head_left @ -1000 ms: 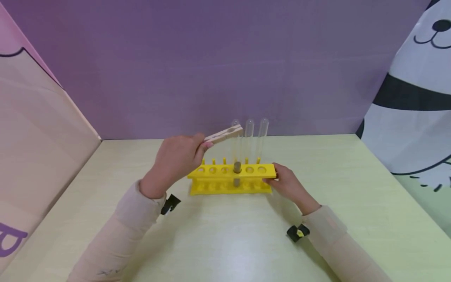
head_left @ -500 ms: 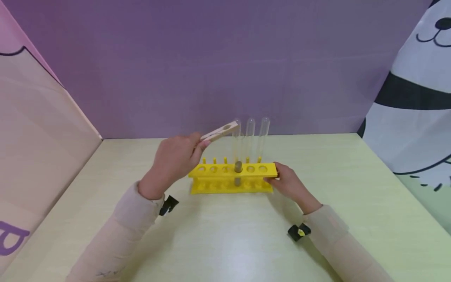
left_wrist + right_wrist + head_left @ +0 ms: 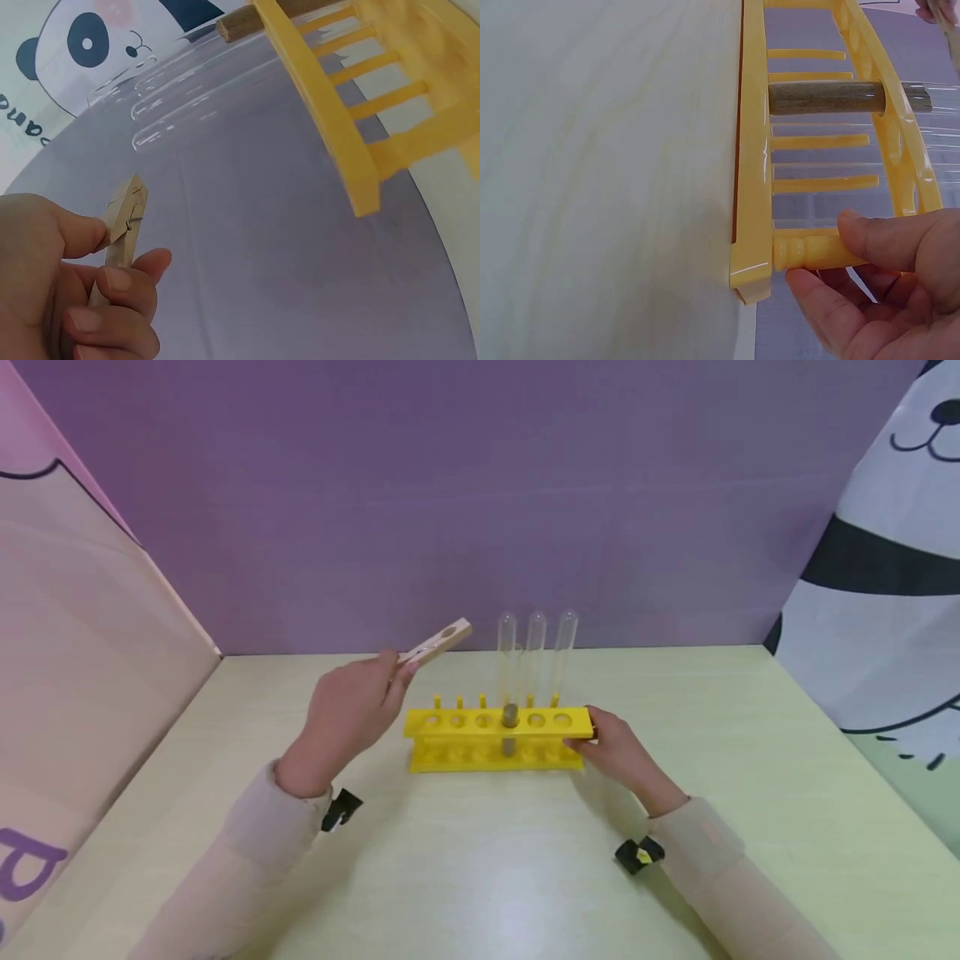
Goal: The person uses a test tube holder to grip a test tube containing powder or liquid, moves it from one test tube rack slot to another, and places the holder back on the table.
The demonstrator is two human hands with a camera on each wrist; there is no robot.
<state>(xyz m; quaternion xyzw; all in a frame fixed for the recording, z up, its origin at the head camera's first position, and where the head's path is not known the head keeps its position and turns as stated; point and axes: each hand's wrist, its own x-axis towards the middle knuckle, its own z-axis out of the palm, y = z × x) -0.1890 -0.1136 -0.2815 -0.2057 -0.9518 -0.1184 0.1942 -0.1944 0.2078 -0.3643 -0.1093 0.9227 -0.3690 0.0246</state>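
My left hand (image 3: 352, 706) pinches a wooden test tube clamp (image 3: 437, 642) between thumb and fingers, up and to the left of the rack. Nothing sits in the clamp's tip. The yellow test tube rack (image 3: 450, 768) stands on the table, and my right hand (image 3: 617, 747) grips its right end post (image 3: 817, 251). One test tube with grey-brown contents (image 3: 825, 98) stands upright in a hole of the rack. Behind it, three clear test tubes (image 3: 567, 631) sit upside down on the pegs (image 3: 460, 702).
The pale wooden table (image 3: 480, 860) meets a purple backdrop (image 3: 450, 527) just behind the rack. White panels with printed drawings (image 3: 877, 556) border both sides. A small black device (image 3: 639, 855) is strapped at each sleeve cuff.
My left hand and the clamp have moved left, away from the tall tubes they overlapped before. The filled tube stays in the rack, and my right hand keeps its grip.
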